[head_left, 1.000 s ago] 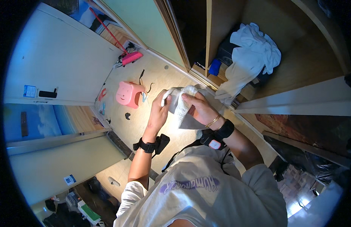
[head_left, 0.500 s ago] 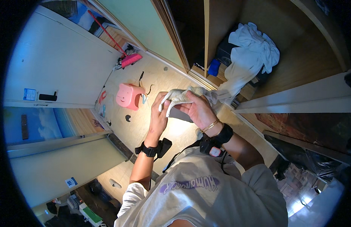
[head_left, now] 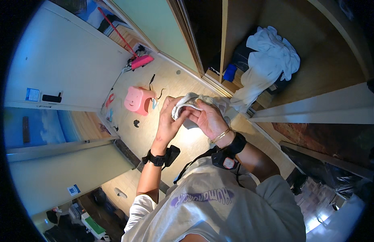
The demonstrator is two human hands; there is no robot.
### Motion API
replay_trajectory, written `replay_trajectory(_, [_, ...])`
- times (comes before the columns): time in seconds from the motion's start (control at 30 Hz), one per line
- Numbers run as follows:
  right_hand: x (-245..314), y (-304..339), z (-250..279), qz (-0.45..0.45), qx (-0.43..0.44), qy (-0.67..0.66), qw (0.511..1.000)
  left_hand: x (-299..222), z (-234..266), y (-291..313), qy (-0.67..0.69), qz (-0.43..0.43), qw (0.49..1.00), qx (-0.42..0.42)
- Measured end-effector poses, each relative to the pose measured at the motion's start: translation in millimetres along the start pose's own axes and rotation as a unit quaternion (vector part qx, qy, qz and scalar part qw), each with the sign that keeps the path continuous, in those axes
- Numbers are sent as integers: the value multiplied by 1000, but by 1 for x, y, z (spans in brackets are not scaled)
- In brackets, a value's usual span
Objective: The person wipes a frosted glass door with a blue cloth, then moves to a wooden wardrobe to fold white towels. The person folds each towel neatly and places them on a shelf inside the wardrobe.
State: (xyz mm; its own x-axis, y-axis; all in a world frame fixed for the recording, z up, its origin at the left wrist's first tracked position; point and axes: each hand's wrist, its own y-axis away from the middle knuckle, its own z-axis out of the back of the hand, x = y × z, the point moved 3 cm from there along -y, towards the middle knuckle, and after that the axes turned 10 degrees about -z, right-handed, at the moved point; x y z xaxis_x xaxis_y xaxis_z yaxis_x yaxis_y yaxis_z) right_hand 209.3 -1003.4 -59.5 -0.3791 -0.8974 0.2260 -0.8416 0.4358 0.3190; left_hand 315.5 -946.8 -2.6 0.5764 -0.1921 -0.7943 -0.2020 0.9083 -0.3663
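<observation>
Both hands hold a crumpled white knitted cloth piece (head_left: pixel 190 98) in front of my chest; whether it is a sock, a glove or something else I cannot tell. My left hand (head_left: pixel 170 117) grips its left edge, fingers behind it and thumb toward the middle. On the right side, my right hand (head_left: pixel 209 119) pinches it with the thumb on top and the fingers curled beneath. Between the hands the cloth's edge curves like an opening. Grey material (head_left: pixel 192 124) shows just below the cloth, partly hidden by my fingers.
A pink stool (head_left: pixel 139 100) stands on the floor ahead to the left, with a red-handled broom (head_left: pixel 141 61) beyond. At the right, an open cabinet holds a heap of pale cloth (head_left: pixel 271 52) and a blue item (head_left: pixel 230 72). A white door (head_left: pixel 62 60) is at the left.
The cloth's two hanging edges have drawn together into a rounded, bunched opening. My left thumb and fingers have moved in toward the right hand.
</observation>
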Motion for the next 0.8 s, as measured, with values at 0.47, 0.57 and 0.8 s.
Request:
replay_trajectory(0.47, [36,7,-1,-3,-13,467,884,18,22,6,99,105,984,-106])
replay_trajectory(0.57, [57,7,-33,354,-41,690,630,9,18,2,64,115,986,-102])
replay_trajectory(0.8, [46,-6,-6,187,94,720,661,-2,7,-4,51,133,979,-148])
